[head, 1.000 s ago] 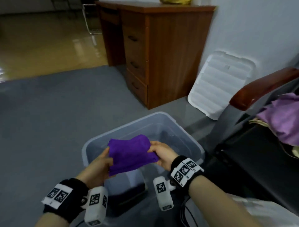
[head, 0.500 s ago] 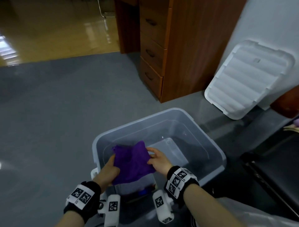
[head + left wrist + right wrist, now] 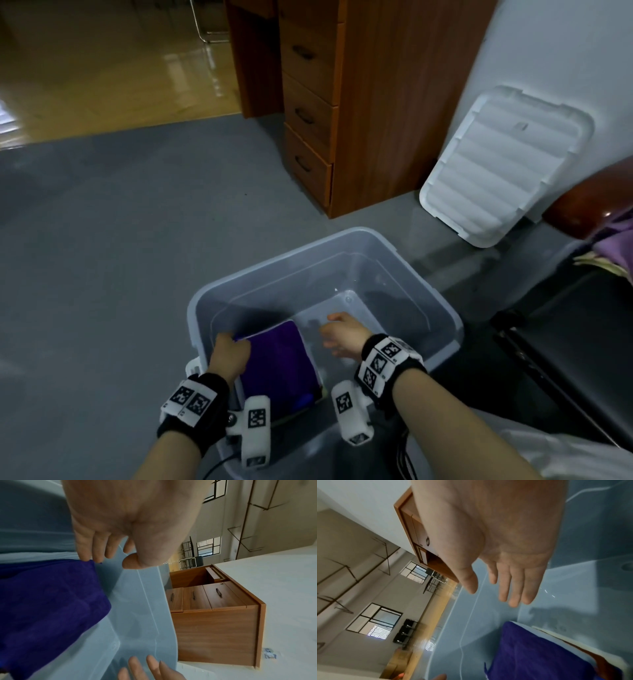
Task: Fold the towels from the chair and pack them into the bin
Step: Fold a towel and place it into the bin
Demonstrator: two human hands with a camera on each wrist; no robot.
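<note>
Head view, change: half a second before, both hands held the folded purple towel (image 3: 279, 363) low inside the clear plastic bin (image 3: 442, 308); here it lay flat at the bin's lower-left corner, on top of other folded cloth whose edges barely showed.
Head view, left hand (image 3: 228, 356): it rested at the towel's left edge, knuckles up; the grip could not be read from here.
Head view, right hand (image 3: 342, 337): it had let go and hung over the bare bin floor just right of the towel, fingers loose and empty.
Head view, still to do: more towels (image 3: 616, 246), pale purple, lay on the chair (image 3: 582, 329) at the right edge of the frame, so I judged this towel packed and the task unfinished.
Head view, writing: only black-and-white square markers on the wristbands; no words. The white bin lid (image 3: 507, 164) against the wall bore no readable mark.
Left wrist view: the fingers (image 3: 96, 547) touched the towel's corner at centre left, slack rather than pinching, the thumb apart from the cloth.
Left wrist view, writing: a small blue-and-white sticker on the floor at lower right, too blurred to read.
Right wrist view: the hand was spread, fingers (image 3: 513, 588) straight, holding nothing; the towel sat at lower right.
Right wrist view, writing: none legible.
</note>
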